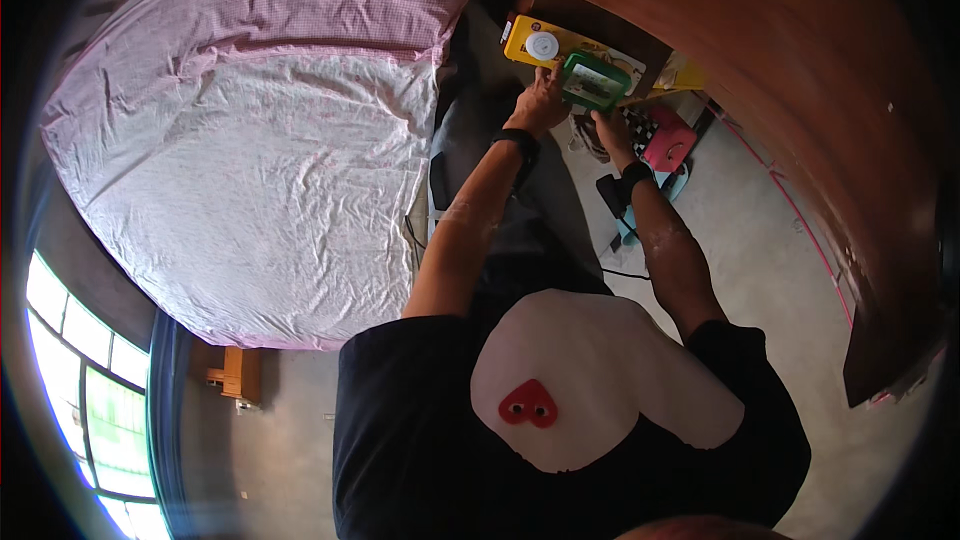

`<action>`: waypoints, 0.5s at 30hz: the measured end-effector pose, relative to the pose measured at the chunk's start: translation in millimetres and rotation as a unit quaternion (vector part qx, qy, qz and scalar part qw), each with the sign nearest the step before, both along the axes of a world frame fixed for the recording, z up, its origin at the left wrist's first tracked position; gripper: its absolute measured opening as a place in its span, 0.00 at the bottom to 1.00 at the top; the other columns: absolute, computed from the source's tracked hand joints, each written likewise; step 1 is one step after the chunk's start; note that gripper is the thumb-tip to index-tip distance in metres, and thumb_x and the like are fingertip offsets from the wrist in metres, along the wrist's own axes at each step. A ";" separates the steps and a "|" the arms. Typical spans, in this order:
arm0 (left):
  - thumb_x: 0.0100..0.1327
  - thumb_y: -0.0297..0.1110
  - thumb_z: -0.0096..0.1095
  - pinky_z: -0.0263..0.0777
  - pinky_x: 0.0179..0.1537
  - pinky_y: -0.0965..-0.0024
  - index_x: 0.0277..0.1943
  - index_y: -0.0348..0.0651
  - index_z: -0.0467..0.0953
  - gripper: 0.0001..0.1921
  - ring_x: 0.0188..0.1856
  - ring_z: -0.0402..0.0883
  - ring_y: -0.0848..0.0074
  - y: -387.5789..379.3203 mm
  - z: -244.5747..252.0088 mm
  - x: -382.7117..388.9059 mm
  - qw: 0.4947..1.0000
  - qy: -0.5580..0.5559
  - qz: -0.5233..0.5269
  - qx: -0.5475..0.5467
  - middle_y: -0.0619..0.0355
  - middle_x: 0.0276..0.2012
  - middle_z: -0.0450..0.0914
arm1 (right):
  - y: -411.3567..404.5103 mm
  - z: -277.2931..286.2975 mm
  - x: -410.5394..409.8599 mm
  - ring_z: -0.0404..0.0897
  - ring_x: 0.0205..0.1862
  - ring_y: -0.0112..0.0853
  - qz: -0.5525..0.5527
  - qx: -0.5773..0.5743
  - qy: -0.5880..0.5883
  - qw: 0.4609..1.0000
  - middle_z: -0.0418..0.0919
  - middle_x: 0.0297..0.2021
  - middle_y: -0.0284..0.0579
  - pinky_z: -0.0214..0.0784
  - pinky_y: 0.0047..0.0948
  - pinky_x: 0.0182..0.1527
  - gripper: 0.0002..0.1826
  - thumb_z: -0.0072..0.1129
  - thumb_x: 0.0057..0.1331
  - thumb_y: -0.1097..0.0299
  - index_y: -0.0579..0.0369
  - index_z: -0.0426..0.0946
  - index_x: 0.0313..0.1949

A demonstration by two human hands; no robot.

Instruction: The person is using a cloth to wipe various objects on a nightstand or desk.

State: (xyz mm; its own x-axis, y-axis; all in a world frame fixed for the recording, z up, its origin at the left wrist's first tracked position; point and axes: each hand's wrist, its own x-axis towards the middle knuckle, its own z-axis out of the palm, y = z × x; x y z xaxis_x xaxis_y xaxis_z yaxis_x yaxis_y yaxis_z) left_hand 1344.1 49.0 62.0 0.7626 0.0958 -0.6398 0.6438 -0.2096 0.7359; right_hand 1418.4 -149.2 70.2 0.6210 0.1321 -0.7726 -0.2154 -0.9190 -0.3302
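Observation:
A green rectangular container (pixel 596 81) with a clear or printed top panel is in front of me, near the top of the picture. My right hand (pixel 614 136) grips its lower right edge with the thumb. On its left side is my left hand (pixel 538 103), fingertips at the container's edge and just below a white round lid (pixel 541 46). Whether those fingers hold the container or only touch it is hard to see. The lid rests on a yellow printed box (pixel 519 45), partly hidden behind the container. Dark bands circle both wrists.
A bed with a rumpled pink-and-white sheet (pixel 262 165) fills the left. Below my right hand are a pink bag (pixel 670 146), checkered fabric (pixel 640 129) and a light-blue object (pixel 673 181) near the concrete floor (pixel 750 240). A large brown wooden panel (pixel 810 90) curves along the right.

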 end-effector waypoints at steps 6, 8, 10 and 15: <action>0.56 0.34 0.65 0.77 0.56 0.52 0.75 0.35 0.47 0.47 0.56 0.78 0.43 -10.7 -5.9 4.8 0.998 -0.016 -0.053 -0.030 0.33 0.65 0.64 | -20.8 -32.0 17.0 0.75 0.56 0.59 -0.112 -0.073 0.014 0.991 0.78 0.53 0.65 0.65 0.47 0.57 0.27 0.54 0.63 0.58 0.66 0.74 0.55; 0.61 0.40 0.64 0.74 0.58 0.51 0.75 0.34 0.41 0.47 0.59 0.76 0.44 -10.6 -0.4 8.8 0.995 -0.036 -0.070 -0.060 0.32 0.66 0.63 | -38.9 -50.5 23.9 0.77 0.54 0.50 -0.081 -0.066 -0.002 0.995 0.80 0.50 0.58 0.66 0.42 0.56 0.24 0.54 0.64 0.60 0.67 0.75 0.54; 0.62 0.40 0.63 0.73 0.58 0.52 0.76 0.34 0.40 0.47 0.56 0.78 0.44 -9.2 -13.5 -23.2 0.991 -0.127 -0.044 0.000 0.32 0.66 0.64 | -8.6 -61.8 23.6 0.80 0.51 0.40 -0.061 -0.047 0.048 0.996 0.82 0.46 0.52 0.66 0.36 0.54 0.22 0.53 0.65 0.63 0.69 0.76 0.52; 0.63 0.40 0.62 0.74 0.57 0.54 0.74 0.40 0.54 0.39 0.55 0.81 0.50 24.9 10.9 -42.8 0.994 -0.075 -0.024 -0.069 0.37 0.62 0.72 | 21.6 -38.8 0.8 0.80 0.46 0.49 -0.138 0.085 -0.032 0.986 0.81 0.37 0.54 0.66 0.42 0.46 0.14 0.49 0.68 0.65 0.64 0.79 0.39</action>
State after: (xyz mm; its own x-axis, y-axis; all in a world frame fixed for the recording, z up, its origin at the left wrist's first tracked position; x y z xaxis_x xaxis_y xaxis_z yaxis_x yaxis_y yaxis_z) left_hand 1301.3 73.9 72.9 0.8524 -0.0241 -0.5224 0.5156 -0.1282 0.8472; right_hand 1419.2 -127.6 31.4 0.6976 0.0753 -0.7125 -0.4243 -0.7578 -0.4956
